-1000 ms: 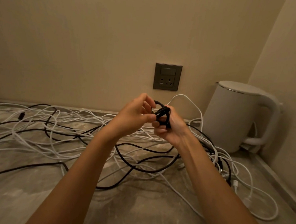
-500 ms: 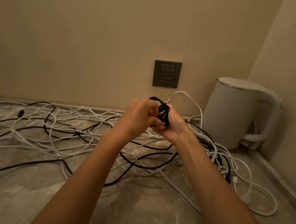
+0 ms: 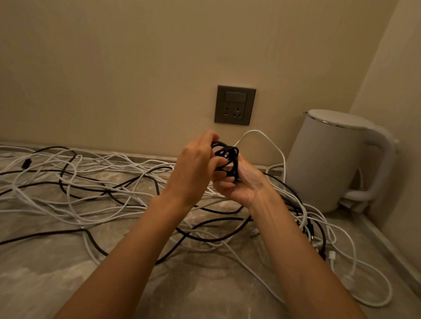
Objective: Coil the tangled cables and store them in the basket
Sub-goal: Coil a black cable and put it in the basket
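A small black cable coil (image 3: 227, 155) is held up in front of the wall, above the counter. My right hand (image 3: 240, 186) grips it from below with curled fingers. My left hand (image 3: 194, 168) pinches the coil's upper loops from the left. A black strand runs from the coil down past my right wrist. A tangle of white and black cables (image 3: 82, 190) sprawls across the marble counter, from the far left to the right, below both arms. No basket shows in the frame.
A white electric kettle (image 3: 328, 162) stands in the right corner on the counter, with white cable loops (image 3: 360, 277) in front of it. A dark wall socket (image 3: 234, 105) sits just above my hands. The side wall closes the right.
Both hands stay together on the black coil at about the same place. My left hand has turned over its top, fingers now on the upper loops.
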`<state>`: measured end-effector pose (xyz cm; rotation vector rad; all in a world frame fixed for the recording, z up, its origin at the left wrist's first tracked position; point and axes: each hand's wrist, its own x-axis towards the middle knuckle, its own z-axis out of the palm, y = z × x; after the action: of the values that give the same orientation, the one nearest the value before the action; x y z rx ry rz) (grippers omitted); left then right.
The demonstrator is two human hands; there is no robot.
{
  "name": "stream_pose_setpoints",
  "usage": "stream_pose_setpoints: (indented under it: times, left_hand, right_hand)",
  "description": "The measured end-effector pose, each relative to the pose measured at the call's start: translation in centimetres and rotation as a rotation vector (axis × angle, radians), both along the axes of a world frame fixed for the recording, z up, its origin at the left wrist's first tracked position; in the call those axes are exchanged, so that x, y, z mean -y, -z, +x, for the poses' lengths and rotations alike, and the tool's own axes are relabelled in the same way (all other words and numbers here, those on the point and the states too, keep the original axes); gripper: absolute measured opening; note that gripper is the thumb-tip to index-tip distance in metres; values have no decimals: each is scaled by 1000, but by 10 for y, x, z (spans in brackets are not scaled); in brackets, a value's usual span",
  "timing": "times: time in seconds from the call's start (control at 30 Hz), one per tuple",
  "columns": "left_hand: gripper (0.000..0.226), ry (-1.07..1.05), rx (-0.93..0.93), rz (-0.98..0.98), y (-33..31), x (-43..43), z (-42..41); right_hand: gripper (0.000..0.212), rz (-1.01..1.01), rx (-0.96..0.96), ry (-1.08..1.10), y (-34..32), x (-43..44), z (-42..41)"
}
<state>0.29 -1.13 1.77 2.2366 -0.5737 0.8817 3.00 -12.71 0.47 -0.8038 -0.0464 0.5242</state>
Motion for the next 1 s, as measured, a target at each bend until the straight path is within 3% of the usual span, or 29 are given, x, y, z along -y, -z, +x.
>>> stream_pose_setpoints:
  times: [0.3, 0.5, 0.8, 0.93, 1.0]
  left_hand:
    - [18, -76, 12, 225, 0, -5, 0]
    - [7, -2, 101, 230, 6, -4, 1]
    - [9, -29, 86, 120, 5, -12, 5]
    - [6, -27, 73, 162, 2, -17, 8]
    - [16, 31, 38, 188, 0, -19, 8]
  right_hand:
    - [28, -52, -30, 43, 0, -1, 0]
    - [26, -83, -45, 46, -4, -1, -4]
    - [45, -67, -64, 26, -3, -4, -1]
    - [33, 2, -161, -25, -7, 3, -2]
    - [31, 29, -173, 6, -8, 8, -1]
